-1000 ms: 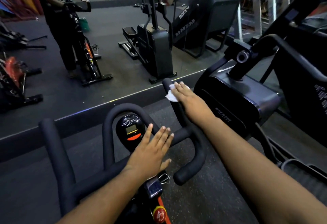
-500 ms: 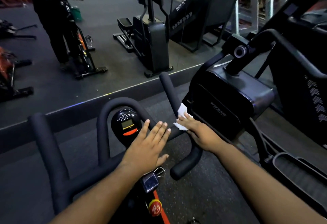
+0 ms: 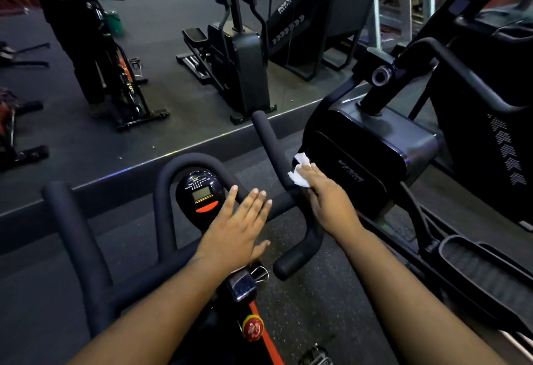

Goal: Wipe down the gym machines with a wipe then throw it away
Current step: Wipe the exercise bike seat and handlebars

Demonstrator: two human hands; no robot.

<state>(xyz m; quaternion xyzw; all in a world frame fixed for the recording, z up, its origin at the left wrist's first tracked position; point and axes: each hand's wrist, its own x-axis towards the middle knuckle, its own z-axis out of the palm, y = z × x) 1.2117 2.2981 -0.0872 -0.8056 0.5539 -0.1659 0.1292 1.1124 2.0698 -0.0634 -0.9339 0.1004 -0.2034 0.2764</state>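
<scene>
The black handlebar of the exercise bike fills the foreground. The left hand lies flat on its centre, fingers straight and together, just right of the round console. The right hand presses the white wipe against the handlebar's right prong, fingers extended over it.

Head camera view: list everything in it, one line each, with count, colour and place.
Padded bike handlebar: one, black, centre foreground.
Round console display: one, black with an orange button, inside the handlebar loop.
Crumpled paper wipe: one, white, on the right handlebar prong.
Round knob: one, red, bottom centre.
Neighbouring gym machine: one, black, right.
Wall mirror: one, ahead, reflecting machines and a person.
Left hand: flat on the handlebar.
Right hand: pressing the wipe.
</scene>
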